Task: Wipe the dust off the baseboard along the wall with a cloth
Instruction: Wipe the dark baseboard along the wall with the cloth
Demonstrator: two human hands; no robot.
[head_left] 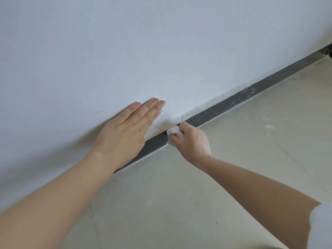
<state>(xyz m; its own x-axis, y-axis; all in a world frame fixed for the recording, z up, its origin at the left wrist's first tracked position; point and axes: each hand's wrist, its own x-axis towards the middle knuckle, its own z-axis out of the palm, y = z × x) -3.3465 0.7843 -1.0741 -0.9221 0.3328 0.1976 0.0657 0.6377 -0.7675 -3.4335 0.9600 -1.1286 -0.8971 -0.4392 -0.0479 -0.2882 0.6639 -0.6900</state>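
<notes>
A dark grey baseboard [224,106] runs diagonally from lower left to upper right along the foot of a white wall [125,51]. My right hand [190,141] grips a small white cloth [175,132] and holds it against the baseboard's top edge. My left hand [125,130] lies flat on the wall just above the baseboard, fingers straight and together, and covers a stretch of it. White dust and plaster crumbs line the baseboard's upper edge to the right of the cloth.
The beige tiled floor [233,168] below the baseboard carries white dust smears and specks. A dark object [326,51] sits at the far right end of the baseboard. A white sleeve [321,227] shows at the lower right corner.
</notes>
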